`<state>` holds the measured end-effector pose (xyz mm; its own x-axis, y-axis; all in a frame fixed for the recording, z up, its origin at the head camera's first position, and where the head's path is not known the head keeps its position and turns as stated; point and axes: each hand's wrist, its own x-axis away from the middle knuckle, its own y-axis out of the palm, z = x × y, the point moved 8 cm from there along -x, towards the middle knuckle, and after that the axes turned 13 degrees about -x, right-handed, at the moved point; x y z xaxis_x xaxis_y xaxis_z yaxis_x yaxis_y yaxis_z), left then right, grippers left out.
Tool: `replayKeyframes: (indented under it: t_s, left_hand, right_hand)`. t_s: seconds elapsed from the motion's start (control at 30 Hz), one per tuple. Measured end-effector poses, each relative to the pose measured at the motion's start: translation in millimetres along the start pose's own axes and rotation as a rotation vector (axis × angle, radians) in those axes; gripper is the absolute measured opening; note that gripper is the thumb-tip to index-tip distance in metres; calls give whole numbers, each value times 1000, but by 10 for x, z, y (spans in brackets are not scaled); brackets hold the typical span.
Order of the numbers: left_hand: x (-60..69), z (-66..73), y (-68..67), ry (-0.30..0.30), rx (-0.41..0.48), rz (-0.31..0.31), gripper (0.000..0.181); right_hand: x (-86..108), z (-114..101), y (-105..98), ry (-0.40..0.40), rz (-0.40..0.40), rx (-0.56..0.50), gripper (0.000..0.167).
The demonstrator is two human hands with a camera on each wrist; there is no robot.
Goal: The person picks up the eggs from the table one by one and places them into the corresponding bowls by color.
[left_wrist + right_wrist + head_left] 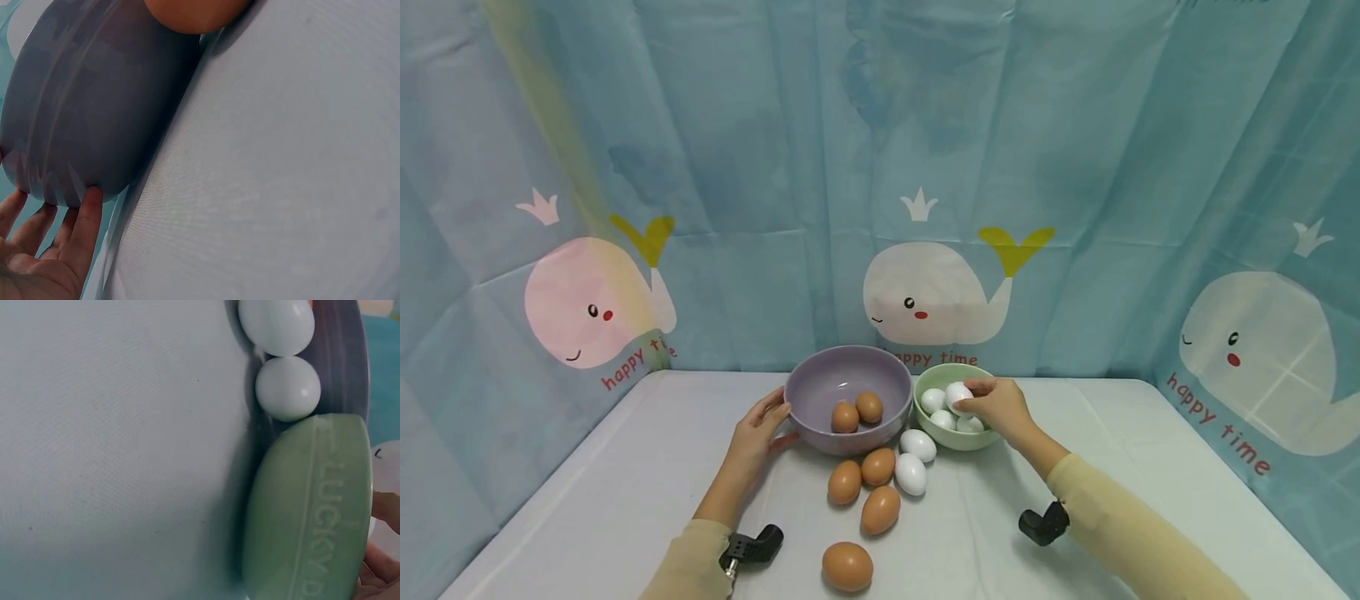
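My left hand [756,433] rests its fingertips against the left side of a purple bowl [820,433], fingers fairly straight, as the left wrist view also shows. Two brown eggs [869,407] lie inside that bowl. Over the green bowl [966,440], my right hand [1002,406] pinches a white egg [957,395] between thumb and fingers. Several white eggs [933,401] sit in the green bowl beneath it. In the right wrist view, the green bowl's [300,506] wall hides the pinched egg almost wholly, and only part of the hand appears.
Two white eggs [912,474] lie on the white tabletop [1000,533] in front of the bowls. Several brown eggs [880,510] are scattered beside them, one brown egg [847,567] nearest me. A blue whale-print curtain [737,292] hangs behind the table.
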<state>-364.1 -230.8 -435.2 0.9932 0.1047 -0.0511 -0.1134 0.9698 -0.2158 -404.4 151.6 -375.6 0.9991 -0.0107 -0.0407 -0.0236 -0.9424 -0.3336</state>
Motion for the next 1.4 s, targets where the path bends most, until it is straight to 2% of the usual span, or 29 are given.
replayKeyframes:
  t_s: [0.47, 0.7, 0.83, 1.03, 1.27, 1.4]
  left_hand:
    - [-25, 31, -3, 8, 5, -14, 58]
    - [-29, 23, 15, 9, 14, -18, 59]
    - [-27, 19, 36, 8, 14, -23, 58]
    - [-23, 47, 32, 23, 6, -24, 58]
    - [-13, 22, -8, 18, -1, -17, 58]
    - [-6, 3, -2, 12, -1, -17, 59]
  right_hand:
    - [3, -32, -6, -47, 14, 31, 41]
    - [74, -9, -25, -54, 30, -32, 44]
    - [237, -22, -32, -73, 48, -141, 45]
    - [602, -160, 41, -63, 21, -317, 47]
    - [943, -220, 302, -37, -88, -451, 44]
    - [1103, -177, 441, -24, -146, -468, 47]
